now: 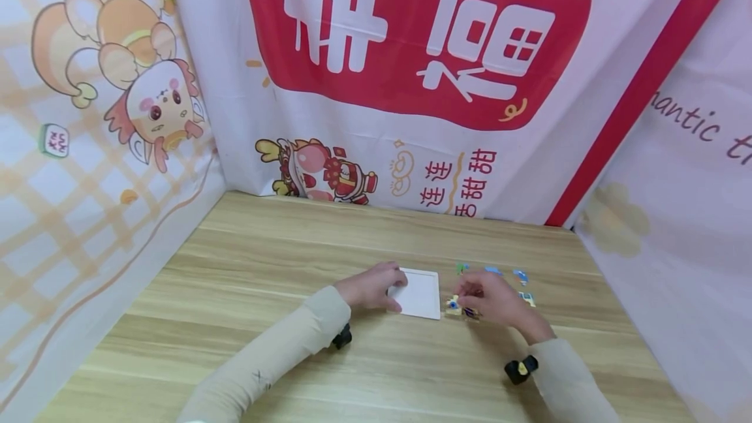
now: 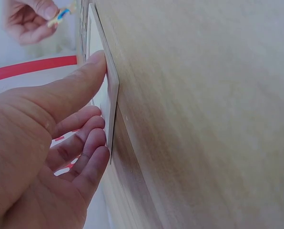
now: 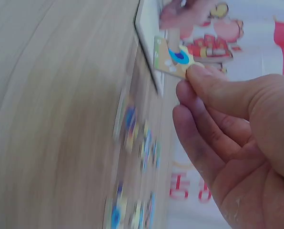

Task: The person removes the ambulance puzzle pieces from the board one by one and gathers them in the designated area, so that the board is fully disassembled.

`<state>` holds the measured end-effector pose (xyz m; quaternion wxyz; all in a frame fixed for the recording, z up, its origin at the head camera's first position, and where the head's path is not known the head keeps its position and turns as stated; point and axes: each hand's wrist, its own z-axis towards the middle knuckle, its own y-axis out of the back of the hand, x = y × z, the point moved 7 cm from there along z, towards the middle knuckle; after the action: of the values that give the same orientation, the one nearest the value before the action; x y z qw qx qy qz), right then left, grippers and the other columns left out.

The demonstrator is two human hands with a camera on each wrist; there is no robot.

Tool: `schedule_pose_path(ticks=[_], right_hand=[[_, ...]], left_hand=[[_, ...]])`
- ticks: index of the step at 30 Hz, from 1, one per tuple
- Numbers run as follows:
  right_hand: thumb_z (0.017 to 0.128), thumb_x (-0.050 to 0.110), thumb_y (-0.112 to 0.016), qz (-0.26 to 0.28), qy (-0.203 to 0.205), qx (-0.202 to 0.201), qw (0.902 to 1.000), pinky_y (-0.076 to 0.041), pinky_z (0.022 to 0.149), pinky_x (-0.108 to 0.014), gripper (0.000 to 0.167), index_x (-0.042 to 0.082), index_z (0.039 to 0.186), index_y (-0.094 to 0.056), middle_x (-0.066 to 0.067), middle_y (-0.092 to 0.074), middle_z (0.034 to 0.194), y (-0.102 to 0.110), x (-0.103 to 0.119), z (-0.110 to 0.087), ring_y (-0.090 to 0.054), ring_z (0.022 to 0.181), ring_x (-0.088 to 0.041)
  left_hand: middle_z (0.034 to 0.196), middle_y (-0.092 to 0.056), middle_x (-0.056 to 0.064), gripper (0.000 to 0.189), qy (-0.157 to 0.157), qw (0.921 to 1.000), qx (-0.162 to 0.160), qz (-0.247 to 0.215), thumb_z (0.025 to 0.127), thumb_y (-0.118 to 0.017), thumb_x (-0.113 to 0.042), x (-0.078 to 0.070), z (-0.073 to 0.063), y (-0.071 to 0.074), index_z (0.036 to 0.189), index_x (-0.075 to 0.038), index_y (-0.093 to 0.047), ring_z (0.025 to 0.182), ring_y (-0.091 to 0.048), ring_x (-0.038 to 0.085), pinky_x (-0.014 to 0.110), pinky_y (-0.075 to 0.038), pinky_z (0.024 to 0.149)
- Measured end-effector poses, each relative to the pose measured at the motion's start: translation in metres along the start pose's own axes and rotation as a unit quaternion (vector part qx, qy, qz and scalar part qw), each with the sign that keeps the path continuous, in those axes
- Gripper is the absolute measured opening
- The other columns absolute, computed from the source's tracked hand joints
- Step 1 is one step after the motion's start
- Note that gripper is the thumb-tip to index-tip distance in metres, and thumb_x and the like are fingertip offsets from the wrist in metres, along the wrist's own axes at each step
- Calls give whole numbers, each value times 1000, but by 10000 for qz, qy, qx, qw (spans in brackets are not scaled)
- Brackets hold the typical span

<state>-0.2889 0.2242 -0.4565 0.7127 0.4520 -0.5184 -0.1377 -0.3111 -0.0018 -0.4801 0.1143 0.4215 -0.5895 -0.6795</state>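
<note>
My left hand (image 1: 373,286) rests at the left side of a shallow white tray (image 1: 432,312) that lies on the table. In the left wrist view, its thumb touches the tray's rim (image 2: 112,88) and the other fingertips lie along the edge, apart from the thumb. Just right of the tray, my right hand (image 1: 490,296) pinches a flat puzzle piece (image 3: 167,59) between thumb and fingers. Tan and cream, with a blue round patch, the piece is held up by one end, which the fingertips hide.
Several other colourful puzzle pieces (image 1: 520,276) lie right of the tray, some partly behind my right hand; they are blurred in the right wrist view. Wood-grain table (image 1: 264,247) surrounds the tray. Printed cloths (image 1: 411,103) hang at the back and both sides.
</note>
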Motion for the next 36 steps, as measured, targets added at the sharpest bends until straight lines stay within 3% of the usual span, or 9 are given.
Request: schedule_pose_path(ticks=[7,13,18,23,29,36], right_hand=[[98,8,-74,29,-363,-179,9992,-57,75,-24,7,15,98,-71,2,-71,93,29,-36,-37,-64,84,-5],[96,3,-74,303,-18,-514,9982,-56,72,-23,7,5,102,-73,-4,-73,91,57,-60,-70,-65,83,-3],[98,-1,-70,641,79,-539,9965,-56,71,-22,9,-3,106,-72,-8,-74,93,76,-81,-88,-67,84,-3],[99,2,-70,672,-229,-355,9968,-57,74,-23,13,-2,110,-72,-12,-75,97,84,-100,-96,-67,86,-4],[98,12,-75,536,-874,-130,9946,-59,77,-22,18,4,113,-75,-10,-77,103,77,-114,-98,-67,89,-1],[96,5,-75,-17,-655,-187,9977,-56,75,-21,8,5,103,-77,-4,-77,95,68,-111,-91,-65,85,1]], left_hand=[[126,-62,5,50,-51,10000,20,17,90,-86,-29,-2,0,1,131,-7,-69,111,-55,15,31,-50,102],[125,-61,3,50,-9,10000,70,13,91,-85,-31,-3,-1,0,132,-8,-68,109,-54,13,29,-50,101],[125,-61,3,50,-6,10000,72,38,91,-84,-31,-3,-2,0,133,-8,-68,109,-53,13,30,-50,101],[126,-61,4,50,-18,10000,59,10,91,-85,-30,-3,-3,1,132,-7,-68,109,-53,14,31,-50,101],[125,-61,4,50,4,10000,83,-49,91,-85,-30,-3,-3,1,132,-7,-68,109,-53,14,30,-50,99],[126,-61,2,51,51,10000,63,25,91,-85,-32,-1,-2,1,133,-9,-68,110,-53,13,29,-50,101]])
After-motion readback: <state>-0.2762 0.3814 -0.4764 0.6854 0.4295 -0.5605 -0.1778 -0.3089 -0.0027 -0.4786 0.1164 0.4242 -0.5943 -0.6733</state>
